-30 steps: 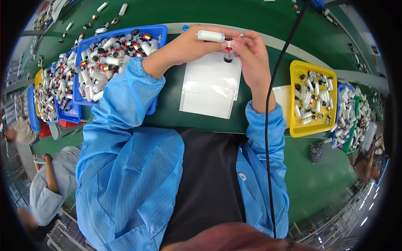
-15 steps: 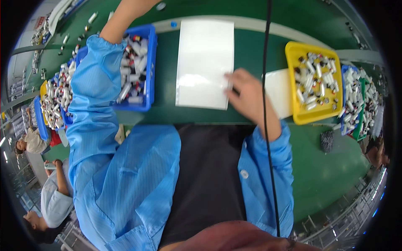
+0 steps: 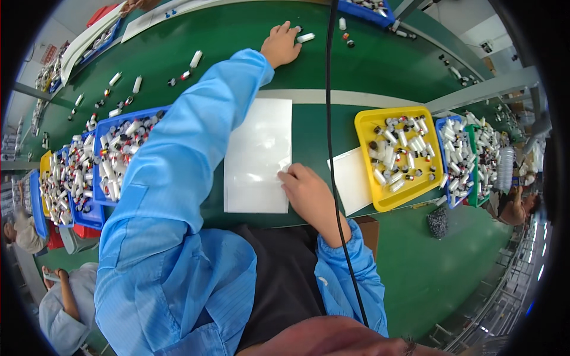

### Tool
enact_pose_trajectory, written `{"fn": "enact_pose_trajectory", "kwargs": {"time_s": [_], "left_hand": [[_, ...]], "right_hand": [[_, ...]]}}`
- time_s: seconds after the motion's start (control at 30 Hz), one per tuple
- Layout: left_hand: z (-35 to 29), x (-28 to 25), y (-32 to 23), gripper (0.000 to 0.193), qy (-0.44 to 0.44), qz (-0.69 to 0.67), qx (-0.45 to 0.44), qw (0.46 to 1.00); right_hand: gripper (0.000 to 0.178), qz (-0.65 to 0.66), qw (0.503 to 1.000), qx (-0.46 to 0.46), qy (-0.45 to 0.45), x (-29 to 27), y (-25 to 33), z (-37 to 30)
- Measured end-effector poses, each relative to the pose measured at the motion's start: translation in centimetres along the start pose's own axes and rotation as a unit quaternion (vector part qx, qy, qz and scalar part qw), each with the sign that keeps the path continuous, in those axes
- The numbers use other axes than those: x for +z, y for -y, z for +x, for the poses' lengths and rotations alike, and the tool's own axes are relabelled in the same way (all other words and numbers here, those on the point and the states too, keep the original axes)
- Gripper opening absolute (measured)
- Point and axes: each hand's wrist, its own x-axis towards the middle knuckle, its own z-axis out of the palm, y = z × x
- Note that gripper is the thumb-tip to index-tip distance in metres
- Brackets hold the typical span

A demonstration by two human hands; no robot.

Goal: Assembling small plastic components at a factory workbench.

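Note:
My left hand (image 3: 281,45) reaches far over the green conveyor belt, fingers spread. Its fingertips are at a small dark cap (image 3: 298,28), beside a small white bottle (image 3: 306,37); whether they touch the cap I cannot tell. My right hand (image 3: 310,194) rests at the right edge of a glossy white sheet (image 3: 258,160), its fingers curled together and their tips on the sheet. Whatever those fingers hold is hidden or too small to make out. My left sleeve covers the sheet's upper left edge.
A yellow tray (image 3: 436,178) of small bottles stands right, partly over a white card (image 3: 351,184). A blue bin (image 3: 97,172) of bottles stands left. Loose bottles (image 3: 196,58) lie on the belt. A black cable (image 3: 328,89) hangs across the view. Other people sit at left.
My left hand has swung from the far left to the middle of the belt, beside the white bottle. The view has shifted, showing more belt. My right hand stays at the sheet's right edge, its fingers more curled.

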Motion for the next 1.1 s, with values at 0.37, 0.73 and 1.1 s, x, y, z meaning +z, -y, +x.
{"fn": "enact_pose_trajectory", "kwargs": {"time_s": [0.37, 0.73, 1.1], "left_hand": [[0.0, -2.9, -2.8, 0.038, -0.078, -0.233, 0.036, 0.969], [-19.5, -18.2, -6.8, 0.044, 0.085, -0.752, -0.268, 0.596], [-22.2, -13.0, -4.7, 0.047, 0.096, -0.85, -0.243, 0.458]], "right_hand": [[0.024, 0.021, 1.0, 0.012, -0.012, -0.7, 1.5, 0.4], [0.017, 0.137, 0.969, 0.0, -0.204, -1.6, 0.3, 6.8], [0.062, 0.563, 0.789, 0.005, -0.248, 5.2, -0.2, 12.8]]}}
